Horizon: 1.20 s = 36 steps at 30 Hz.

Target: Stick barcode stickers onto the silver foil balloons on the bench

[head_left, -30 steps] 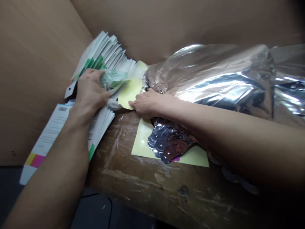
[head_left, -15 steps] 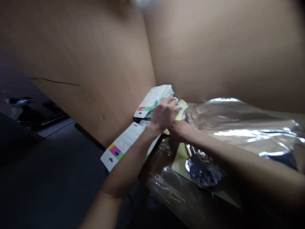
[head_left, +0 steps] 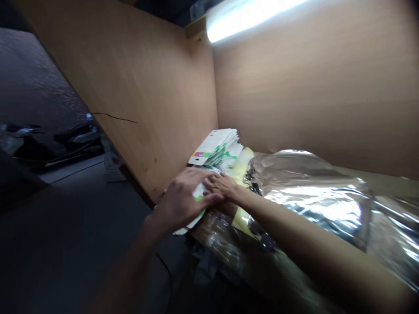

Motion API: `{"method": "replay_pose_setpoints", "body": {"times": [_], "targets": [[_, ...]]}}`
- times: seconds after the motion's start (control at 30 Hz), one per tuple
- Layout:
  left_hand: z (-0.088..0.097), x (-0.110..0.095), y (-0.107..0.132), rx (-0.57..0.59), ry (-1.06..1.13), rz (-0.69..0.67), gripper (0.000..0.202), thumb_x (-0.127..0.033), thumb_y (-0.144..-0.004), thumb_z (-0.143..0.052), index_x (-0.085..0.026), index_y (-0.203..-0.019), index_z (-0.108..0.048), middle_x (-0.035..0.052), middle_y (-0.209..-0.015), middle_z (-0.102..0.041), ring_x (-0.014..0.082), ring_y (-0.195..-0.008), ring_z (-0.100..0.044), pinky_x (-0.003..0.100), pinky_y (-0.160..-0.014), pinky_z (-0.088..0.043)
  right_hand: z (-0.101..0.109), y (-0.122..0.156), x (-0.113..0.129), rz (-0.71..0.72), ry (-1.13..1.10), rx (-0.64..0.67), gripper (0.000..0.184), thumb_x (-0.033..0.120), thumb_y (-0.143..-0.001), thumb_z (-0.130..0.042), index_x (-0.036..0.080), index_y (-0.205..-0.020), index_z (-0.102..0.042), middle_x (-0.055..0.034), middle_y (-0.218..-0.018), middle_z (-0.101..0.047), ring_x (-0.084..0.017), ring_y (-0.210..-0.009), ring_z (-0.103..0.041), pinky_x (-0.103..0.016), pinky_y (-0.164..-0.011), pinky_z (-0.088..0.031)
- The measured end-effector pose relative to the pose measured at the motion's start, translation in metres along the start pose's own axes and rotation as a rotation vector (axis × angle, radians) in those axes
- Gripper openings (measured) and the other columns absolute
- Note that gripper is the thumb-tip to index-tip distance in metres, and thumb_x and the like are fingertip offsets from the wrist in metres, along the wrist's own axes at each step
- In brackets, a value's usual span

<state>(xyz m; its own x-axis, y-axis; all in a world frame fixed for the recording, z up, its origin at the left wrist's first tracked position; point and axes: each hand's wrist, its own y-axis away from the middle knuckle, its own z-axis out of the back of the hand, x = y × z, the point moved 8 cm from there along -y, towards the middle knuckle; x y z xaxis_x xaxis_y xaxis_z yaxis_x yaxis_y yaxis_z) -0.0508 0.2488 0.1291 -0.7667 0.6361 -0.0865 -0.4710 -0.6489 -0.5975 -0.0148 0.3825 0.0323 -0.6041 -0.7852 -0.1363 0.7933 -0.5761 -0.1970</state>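
Head view: hands [head_left: 178, 196] close together, grip unclear, over cards [head_left: 198, 192] by table [head_left: 212, 229] edge, floor [head_left: 81, 226] beyond.

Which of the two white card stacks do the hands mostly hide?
The nearer white card stack: the left hand hides most of it, while the farther stack, by the wooden corner, shows its printed top.

Honestly, no words, brands or numbers could be read. The white cards [head_left: 216, 144] stacked at the far left were printed, but everything was too blurry.
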Motion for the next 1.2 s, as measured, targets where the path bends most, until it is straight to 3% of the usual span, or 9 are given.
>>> {"method": "replay_pose_setpoints", "body": {"times": [0.17,0.3,0.37,0.47,0.57,0.63,0.73,0.97,1.2], "targets": [[-0.083,0.081,0.068,0.202,-0.294,0.210,0.077,-0.062,-0.087,-0.062,-0.022,-0.150,-0.045,0.0103,-0.159,-0.038,0.0414,-0.145,-0.032,0.060,-0.115,-0.031,0.014,0.042,-0.030,-0.121,0.012,0.096,0.040,0.041,-0.104,-0.037,0.013,-0.121,-0.061,-0.0173,-0.119,-0.065,-0.026,-0.105,-0.063,-0.037,-0.087,-0.048],[-0.105,0.102,0.073,0.274,-0.312,0.303,0.064,-0.043,-0.093,-0.056,-0.018,-0.150,-0.045,0.0136,-0.151,-0.050,0.0390,-0.139,-0.043,0.058,-0.113,-0.033,0.019,0.119,-0.008,-0.050,0.040,0.210,0.040,0.052,-0.090,-0.060,0.017,-0.109,-0.063,-0.0123,-0.100,-0.068,-0.025,-0.087,-0.064,-0.039,-0.082,-0.047],[-0.102,0.091,0.062,0.273,-0.318,0.293,0.056,-0.040,-0.093,-0.056,-0.018,-0.144,-0.053,0.0146,-0.151,-0.049,0.0401,-0.139,-0.042,0.061,-0.113,-0.031,0.008,0.159,0.009,-0.027,0.082,0.288,0.039,0.046,-0.085,-0.067,0.017,-0.111,-0.063,-0.0138,-0.102,-0.067,-0.027,-0.089,-0.063,-0.041,-0.084,-0.046],[-0.111,0.036,0.047,0.283,-0.199,0.100,0.050,-0.039,-0.097,-0.051,-0.021,-0.143,-0.054,0.0094,-0.158,-0.040,0.0333,-0.147,-0.035,0.055,-0.119,-0.027,-0.005,0.195,0.008,-0.144,0.189,0.325,0.049,0.034,-0.085,-0.067,0.015,-0.129,-0.058,-0.0210,-0.119,-0.062,-0.033,-0.099,-0.061,-0.042,-0.081,-0.047],[-0.146,-0.028,0.053,0.483,0.046,-0.111,0.067,-0.058,-0.099,-0.044,-0.019,-0.154,-0.041,0.0078,-0.162,-0.034,0.0260,-0.149,-0.032,0.043,-0.121,-0.030,0.003,0.196,-0.015,-0.272,0.158,0.264,0.037,0.021,-0.093,-0.055,0.012,-0.128,-0.060,-0.0220,-0.117,-0.063,-0.032,-0.107,-0.060,-0.037,-0.077,-0.047],[-0.164,-0.049,0.064,0.582,0.100,-0.133,0.080,-0.069,-0.096,-0.040,-0.017,-0.157,-0.034,0.0093,-0.164,-0.028,0.0287,-0.152,-0.026,0.046,-0.122,-0.028,0.016,0.189,-0.034,-0.312,0.077,0.228,0.026,0.013,-0.094,-0.049,0.012,-0.113,-0.067,-0.0174,-0.106,-0.067,-0.025,-0.098,-0.062,-0.031,-0.072,-0.045],[-0.168,-0.050,0.080,0.607,0.076,-0.115,0.083,-0.071,-0.096,-0.036,-0.019,-0.160,-0.027,0.0085,-0.166,-0.021,0.0305,-0.154,-0.018,0.050,-0.123,-0.022,0.044,0.176,-0.062,-0.366,0.037,0.160,0.026,0.010,-0.091,-0.047,0.013,-0.102,-0.070,-0.0128,-0.098,-0.068,-0.017,-0.082,-0.062,-0.026,-0.066,-0.040],[-0.143,-0.024,0.112,0.559,-0.045,-0.170,0.085,-0.072,-0.094,-0.039,-0.019,-0.160,-0.027,0.0086,-0.165,-0.023,0.0293,-0.153,-0.020,0.047,-0.124,-0.022,0.108,0.162,-0.107,-0.469,0.011,-0.011,0.031,0.009,-0.083,-0.049,0.012,-0.103,-0.073,-0.0132,-0.094,-0.071,-0.017,-0.078,-0.061,-0.025,-0.067,-0.038],[-0.134,-0.008,0.129,0.445,-0.227,-0.096,0.089,-0.077,-0.088,-0.044,-0.017,-0.154,-0.042,0.0124,-0.164,-0.027,0.0359,-0.152,-0.021,0.056,-0.123,-0.021,0.121,0.166,-0.100,-0.476,-0.030,-0.004,0.031,0.007,-0.087,-0.048,0.011,-0.105,-0.073,-0.0140,-0.092,-0.072,-0.015,-0.071,-0.062,-0.025,-0.065,-0.039]]}}
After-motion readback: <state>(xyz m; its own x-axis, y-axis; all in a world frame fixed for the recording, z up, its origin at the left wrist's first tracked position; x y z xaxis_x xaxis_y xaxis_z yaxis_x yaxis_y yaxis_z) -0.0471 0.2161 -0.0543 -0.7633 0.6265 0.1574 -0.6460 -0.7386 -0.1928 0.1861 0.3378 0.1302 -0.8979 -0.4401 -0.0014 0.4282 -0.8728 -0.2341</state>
